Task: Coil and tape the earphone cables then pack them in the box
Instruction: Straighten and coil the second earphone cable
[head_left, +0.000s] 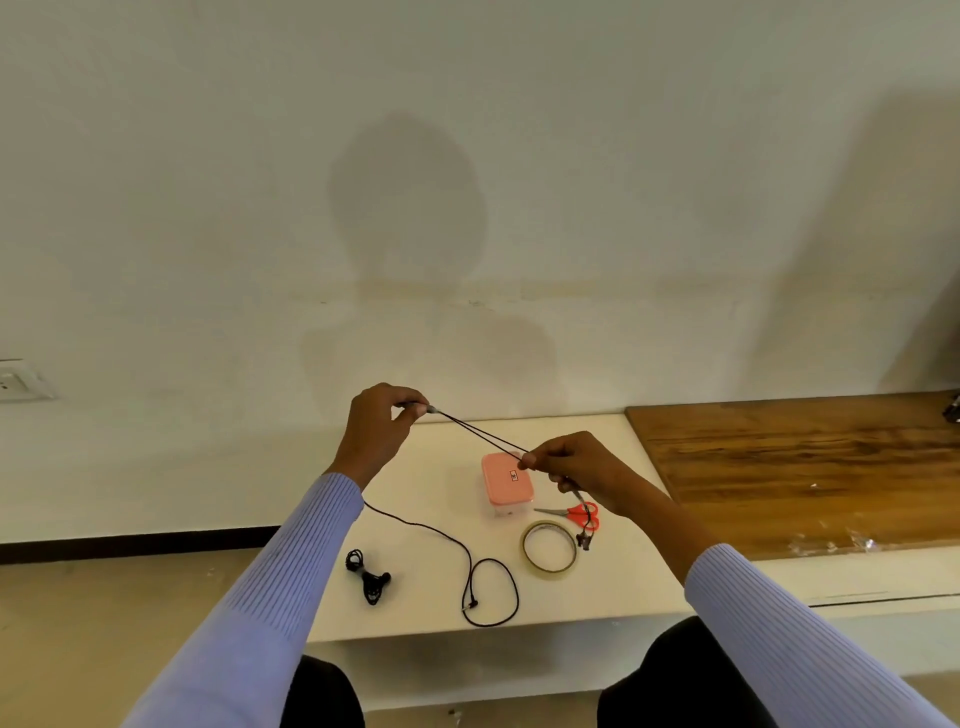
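Now I am pinching the earphone cable (480, 435) taut between left grip (382, 423) and right grip (563, 467), slack trailing toward my left.

Plain pale wall (467, 156), white ledge (415, 613), wooden board (805, 457)

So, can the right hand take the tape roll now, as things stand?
Probably not at once. The right hand pinches the earphone cable stretched to the left hand. The tape roll lies uncovered just below it, so nothing blocks the way once the cable is released.
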